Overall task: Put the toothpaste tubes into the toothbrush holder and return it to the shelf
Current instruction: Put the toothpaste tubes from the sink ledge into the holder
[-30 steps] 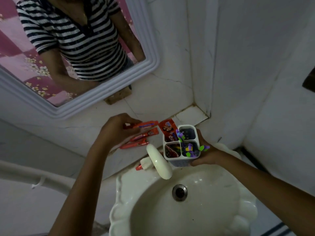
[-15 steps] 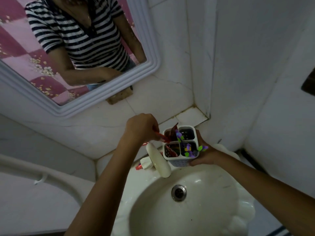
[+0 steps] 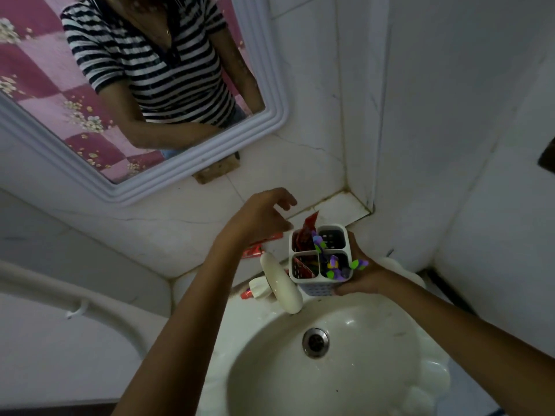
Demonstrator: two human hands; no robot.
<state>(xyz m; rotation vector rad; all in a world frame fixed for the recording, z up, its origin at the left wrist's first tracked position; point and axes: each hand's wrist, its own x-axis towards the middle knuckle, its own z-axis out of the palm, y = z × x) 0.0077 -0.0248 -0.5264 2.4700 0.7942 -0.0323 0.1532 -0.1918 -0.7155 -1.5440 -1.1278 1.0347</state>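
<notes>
My right hand (image 3: 360, 273) grips a white four-compartment toothbrush holder (image 3: 320, 288) above the back rim of the sink. A red toothpaste tube (image 3: 306, 232) stands in its far left compartment, another red tube (image 3: 301, 267) lies in the near left one, and purple-green toothbrushes (image 3: 332, 262) fill the right side. My left hand (image 3: 258, 219) hovers just left of the holder, fingers spread, holding nothing. Under that hand, red toothpaste tubes (image 3: 255, 250) lie on the white shelf (image 3: 339, 208), partly hidden.
A white tap (image 3: 280, 283) juts over the white basin (image 3: 375, 364), right beside the holder. One more red tube end (image 3: 246, 293) shows behind the tap base. A framed mirror (image 3: 192, 166) hangs above the shelf, and tiled walls close in at the right corner.
My left hand took a red tube from the shelf, slid it into the holder's far left compartment, then let go and opened. The holder stayed in my right hand.
</notes>
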